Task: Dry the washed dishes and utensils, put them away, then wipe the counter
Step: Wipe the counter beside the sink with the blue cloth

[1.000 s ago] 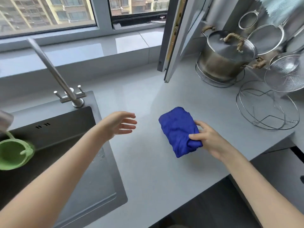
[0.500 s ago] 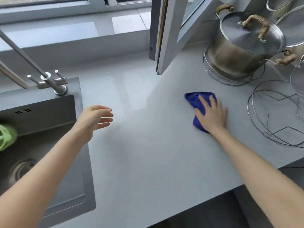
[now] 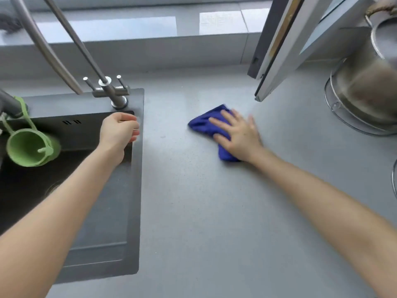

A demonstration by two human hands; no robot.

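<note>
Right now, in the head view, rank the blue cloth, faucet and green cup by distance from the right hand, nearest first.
1. Blue cloth: under the right hand.
2. Faucet: left, at the sink back rim.
3. Green cup: far left, over the sink.

Right hand (image 3: 238,136) lies flat, fingers spread, pressing blue cloth (image 3: 206,123) onto grey counter (image 3: 214,211). Left hand (image 3: 119,131), fingers loosely curled, holds nothing, above right rim of dark sink (image 3: 135,190). Green cup (image 3: 30,147) hangs in sink. Steel pot (image 3: 369,87) on wire stand at far right.
</note>
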